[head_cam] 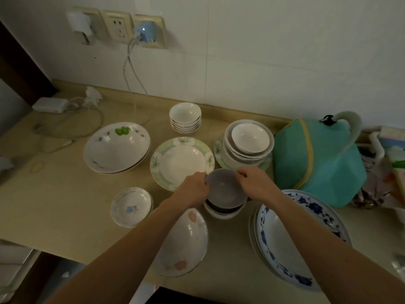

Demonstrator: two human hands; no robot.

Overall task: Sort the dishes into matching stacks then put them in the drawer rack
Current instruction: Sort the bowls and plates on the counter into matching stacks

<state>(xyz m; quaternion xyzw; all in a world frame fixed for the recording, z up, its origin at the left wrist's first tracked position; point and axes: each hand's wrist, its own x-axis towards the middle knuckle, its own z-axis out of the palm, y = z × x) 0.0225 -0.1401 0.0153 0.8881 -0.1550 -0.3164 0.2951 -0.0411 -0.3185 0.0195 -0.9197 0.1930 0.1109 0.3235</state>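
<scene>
On the worktop (65, 205), the rimmed plate (182, 162) sits at centre, with stacked small bowls (185, 117) at twelve o'clock, wide bowls (117, 148) at nine, nested bowls (248, 141) at three, and a bowl stack (225, 194) at five.

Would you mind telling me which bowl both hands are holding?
The grey bowl, held by left hand and right hand above a small stack; the others are white or patterned.
</scene>
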